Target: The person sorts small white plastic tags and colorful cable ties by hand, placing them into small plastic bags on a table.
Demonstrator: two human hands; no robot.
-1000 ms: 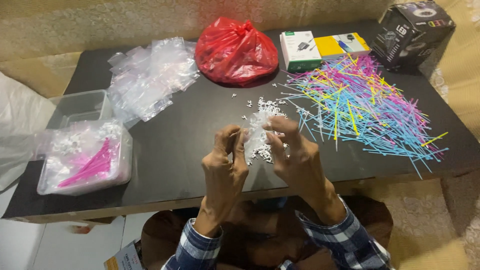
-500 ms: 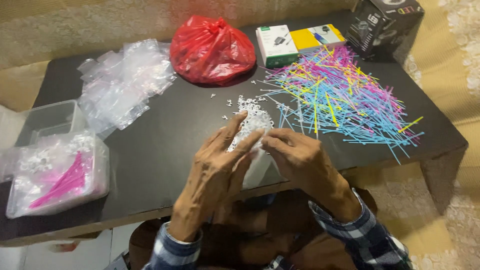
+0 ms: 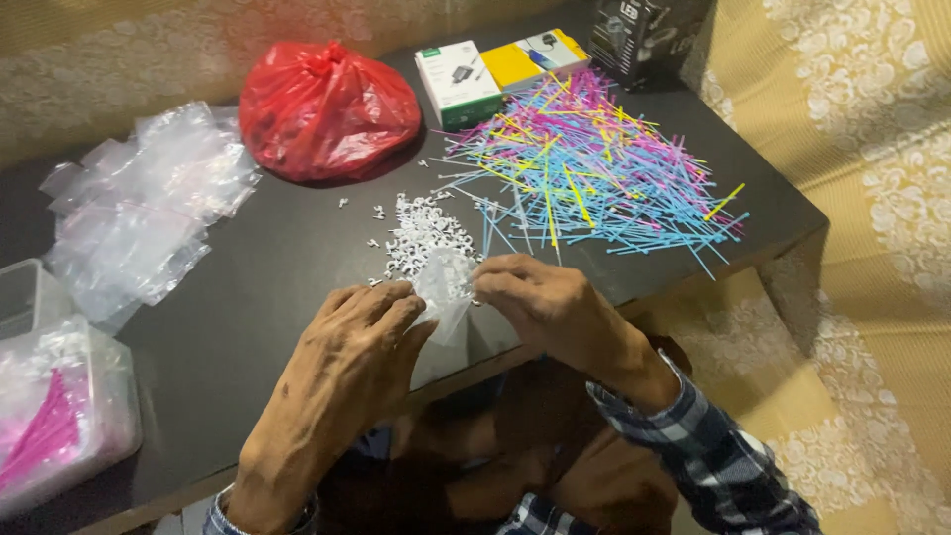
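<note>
Both hands, left hand (image 3: 352, 342) and right hand (image 3: 540, 302), pinch the small clear bag (image 3: 443, 287) by its top edges above the table (image 3: 267, 267), a light, limp, slippery thing best held at the rim

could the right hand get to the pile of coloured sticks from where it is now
Probably yes. The right hand pinches a small clear bag with the left hand, and the coloured sticks lie just beyond it on open tabletop, nothing between.
</note>
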